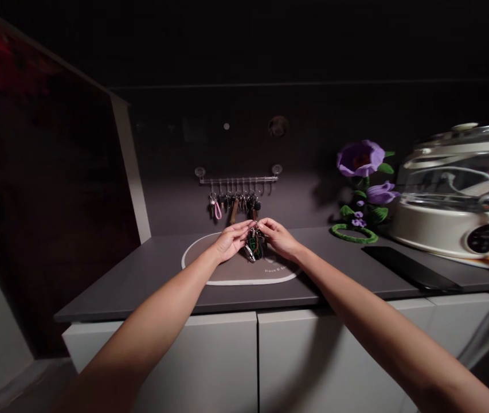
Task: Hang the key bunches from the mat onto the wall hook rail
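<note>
Both my arms reach out over a dark counter [141, 281]. My left hand [230, 241] and my right hand [277, 237] meet above an oval grey mat [227, 274] with a white rim. Their fingertips pinch the top of a bunch of keys [254, 245], which hangs down between them with a dark fob and a bit of green on it. Just behind, a hook rail [238, 179] on the wall carries several more keys and a pink loop [217, 210].
Purple fabric flowers [362, 160] with a green ring base stand to the right at the back. A white appliance with a clear lid [454, 195] fills the right end. A black flat slab [410, 267] lies in front of it. White cabinet doors [227, 355] sit below.
</note>
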A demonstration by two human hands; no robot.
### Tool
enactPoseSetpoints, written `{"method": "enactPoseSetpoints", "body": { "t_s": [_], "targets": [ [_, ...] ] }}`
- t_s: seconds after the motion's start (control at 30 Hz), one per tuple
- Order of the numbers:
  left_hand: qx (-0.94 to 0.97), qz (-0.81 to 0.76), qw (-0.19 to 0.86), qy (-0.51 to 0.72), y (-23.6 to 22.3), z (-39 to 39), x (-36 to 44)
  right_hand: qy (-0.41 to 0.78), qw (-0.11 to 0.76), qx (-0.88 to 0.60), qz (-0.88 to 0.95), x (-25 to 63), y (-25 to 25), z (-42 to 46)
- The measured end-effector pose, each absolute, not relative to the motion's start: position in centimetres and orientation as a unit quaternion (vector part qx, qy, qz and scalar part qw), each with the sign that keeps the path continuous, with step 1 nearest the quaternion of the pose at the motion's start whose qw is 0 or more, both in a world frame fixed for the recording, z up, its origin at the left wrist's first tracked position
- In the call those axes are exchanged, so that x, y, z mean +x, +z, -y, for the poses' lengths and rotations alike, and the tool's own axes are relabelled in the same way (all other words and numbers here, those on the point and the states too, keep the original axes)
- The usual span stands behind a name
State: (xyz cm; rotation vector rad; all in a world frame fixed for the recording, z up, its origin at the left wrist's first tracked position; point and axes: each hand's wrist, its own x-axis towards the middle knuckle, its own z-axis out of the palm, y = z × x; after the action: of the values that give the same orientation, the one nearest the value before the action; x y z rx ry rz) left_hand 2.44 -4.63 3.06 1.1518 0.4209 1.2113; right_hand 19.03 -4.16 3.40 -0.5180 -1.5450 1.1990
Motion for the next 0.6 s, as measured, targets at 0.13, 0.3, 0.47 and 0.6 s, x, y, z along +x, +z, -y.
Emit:
{"method": "enactPoseSetpoints", "body": {
  "t_s": [0.13,0.3,0.47,0.6],
  "targets": [
    [0.525,-0.229,0.631,0.523,2.9,5.0,2.6,0.462,0.557,-0.235,0.649,19.4,3.7,4.1],
    [0.567,-0.262,0.581,0.523,2.1,4.2,2.7,0.441,0.564,-0.275,0.642,19.9,4.6,4.1],
    [0.607,-0.302,0.479,0.558,0.9,2.8,3.4,0.432,0.602,-0.265,0.618,20.1,6.1,2.6],
    [0.621,-0.342,0.410,0.574,0.8,2.5,3.7,0.427,0.626,-0.277,0.591,20.2,7.4,0.7]
  ]
}}
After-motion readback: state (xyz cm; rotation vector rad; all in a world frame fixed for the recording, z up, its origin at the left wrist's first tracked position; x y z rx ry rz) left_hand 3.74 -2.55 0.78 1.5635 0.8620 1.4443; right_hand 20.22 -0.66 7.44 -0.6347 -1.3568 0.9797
